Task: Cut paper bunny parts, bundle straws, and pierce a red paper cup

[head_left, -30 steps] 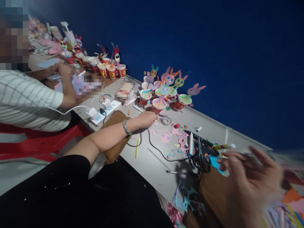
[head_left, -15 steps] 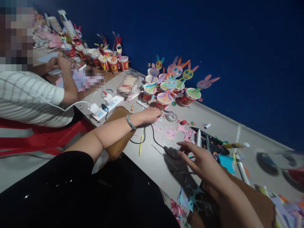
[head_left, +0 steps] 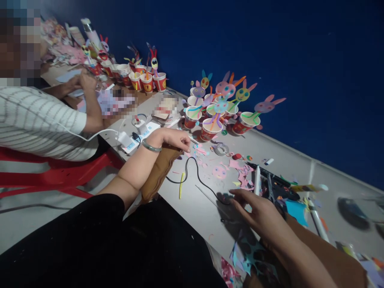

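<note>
Workstation Layout

Nearest, we locate the right hand [head_left: 255, 206], thumb and forefinger parted, above the table [head_left: 189, 218]. Just left of its fingertips, we find the black cord [head_left: 207, 185]. Beyond those fingertips lies a pink paper face [head_left: 219, 171]. Farther out is the left hand [head_left: 175, 139], fingers curled; we cannot tell whether it grips anything. Below its wrist rests a brown pouch [head_left: 159, 170]; just right of its fingers, paper scraps [head_left: 200, 149]. Beyond these stand cups with rabbit figures [head_left: 211, 134]. Well left, we observe a co-worker's hands [head_left: 87, 81].
</note>
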Demonstrator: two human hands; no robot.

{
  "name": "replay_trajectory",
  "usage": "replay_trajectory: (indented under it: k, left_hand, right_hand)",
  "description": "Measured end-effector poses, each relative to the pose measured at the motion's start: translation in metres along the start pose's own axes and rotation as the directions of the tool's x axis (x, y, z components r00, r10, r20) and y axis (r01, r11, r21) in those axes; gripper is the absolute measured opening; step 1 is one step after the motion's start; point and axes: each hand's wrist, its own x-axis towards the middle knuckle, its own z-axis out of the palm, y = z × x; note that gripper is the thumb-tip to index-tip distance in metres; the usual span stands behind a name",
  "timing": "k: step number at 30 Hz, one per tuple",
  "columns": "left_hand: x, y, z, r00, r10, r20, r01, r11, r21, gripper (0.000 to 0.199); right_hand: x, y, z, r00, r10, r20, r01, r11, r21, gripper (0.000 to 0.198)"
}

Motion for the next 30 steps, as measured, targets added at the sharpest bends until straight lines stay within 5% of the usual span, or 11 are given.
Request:
replay_trajectory:
  k: [5,9,13,19,30]
  left_hand:
    - [0.011,0.007,0.006,0.985,-0.091,-0.144,0.118,0.975,0.19,0.01]
    - [0.021,0.01,0.013,0.957,-0.048,-0.287,0.12,0.964,0.238,0.03]
    - [0.027,0.016,0.02,0.979,0.088,-0.186,-0.027,0.951,0.308,0.042]
    - [0.026,0.028,0.019,0.999,0.018,-0.034,-0.003,0.917,0.399,0.038]
    - [0.021,0.03,0.016,0.989,-0.083,-0.121,0.125,0.913,0.388,0.027]
  right_hand:
    - [0.034,-0.008,0.002,1.0,-0.012,0.009,0.012,0.999,-0.047,0.031]
    - [0.083,-0.012,0.005,0.997,0.048,-0.056,-0.052,0.994,-0.091,0.031]
    - [0.131,-0.014,0.014,0.984,0.171,-0.048,-0.177,0.963,-0.203,0.031]
    - [0.167,-0.011,0.025,0.982,0.187,-0.023,-0.187,0.951,-0.248,0.03]
    - [0.173,0.002,0.031,0.979,0.2,-0.021,-0.201,0.964,-0.175,0.014]
